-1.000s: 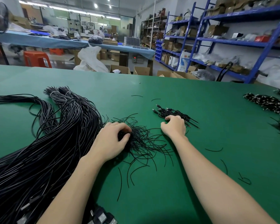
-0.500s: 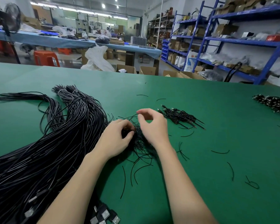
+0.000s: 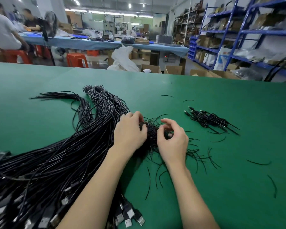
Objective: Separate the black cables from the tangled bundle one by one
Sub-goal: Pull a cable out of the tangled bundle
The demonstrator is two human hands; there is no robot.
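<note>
- Step in hand, as I judge it: picking one thin black cable out of the tangled bundle (image 3: pixel 151 133), which lies mid-table between the two hands
- The left hand (image 3: pixel 130 131) rests on the left flank of the tangle with fingers curled into it, seemingly pinning it down; whether it grips a particular strand I cannot tell
- The right hand (image 3: pixel 171 138) has its fingers bent and thumb drawn towards the fingertips over the tangle's right side, pinching at fine strands; the exact cable held is too small to make out
- Next move probably calls for a steady pull to the right while the left hand anchors the clump, then laying the freed piece on the sorted pile (image 3: pixel 210 120) well apart to the right
- Materials: the cables are thin, glossy and springy, curling at their ends; the thick sheaf (image 3: pixel 56 159) to the left is heavier cord with metal plugs; loose offcuts (image 3: pixel 258 162) dot the matte green table (image 3: pixel 205 187)
</note>
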